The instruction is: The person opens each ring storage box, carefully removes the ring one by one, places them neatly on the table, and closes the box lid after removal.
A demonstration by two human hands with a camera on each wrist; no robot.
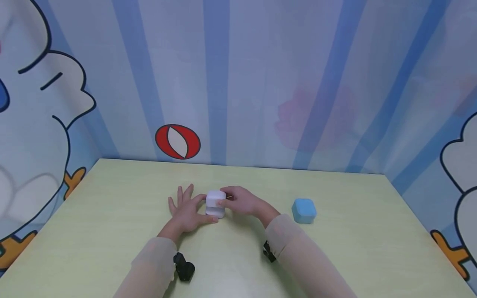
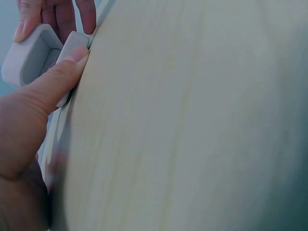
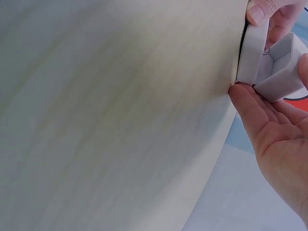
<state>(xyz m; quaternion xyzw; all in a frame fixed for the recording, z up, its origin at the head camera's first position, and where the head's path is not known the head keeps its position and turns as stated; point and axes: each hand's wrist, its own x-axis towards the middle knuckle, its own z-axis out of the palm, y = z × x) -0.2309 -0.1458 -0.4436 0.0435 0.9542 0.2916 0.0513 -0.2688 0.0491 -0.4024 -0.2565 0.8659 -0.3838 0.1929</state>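
A small white hinged box (image 1: 215, 203) stands partly open in the middle of the pale table (image 1: 112, 215). My left hand (image 1: 188, 207) lies flat beside it with fingers spread, its thumb (image 2: 62, 72) pressing against the box's base (image 2: 72, 45). My right hand (image 1: 232, 202) holds the box from the other side, thumb on the lid and fingers curled behind it. In the right wrist view the white box (image 3: 272, 60) shows its hollow inside, with my right hand's fingers (image 3: 243, 98) at its lower edge.
A small light-blue box (image 1: 304, 210) sits shut on the table to the right of my right hand. Black wrist cameras (image 1: 184, 267) ride on both forearms. A striped cartoon backdrop (image 1: 238, 82) walls the table's far and side edges.
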